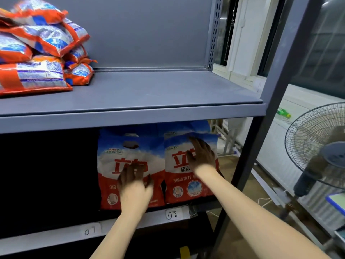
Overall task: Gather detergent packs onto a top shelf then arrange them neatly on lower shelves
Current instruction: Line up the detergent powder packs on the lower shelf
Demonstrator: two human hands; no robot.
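Hands (133, 181) press 2 upright packs (130, 157) beside fan (317, 146).

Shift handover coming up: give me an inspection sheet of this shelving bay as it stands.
Surface: grey top shelf; lower shelf bears labels 07 and 08.
Job's things: orange packs heaped at the top shelf's left end; two blue-and-red packs upright side by side below, left pack, right pack.
Clutter: nothing seen.
Hands: left hand flat on the left pack; right hand flat on the right pack.
Cables: white cord on the floor.
Surroundings: standing fan, green bottle, window.
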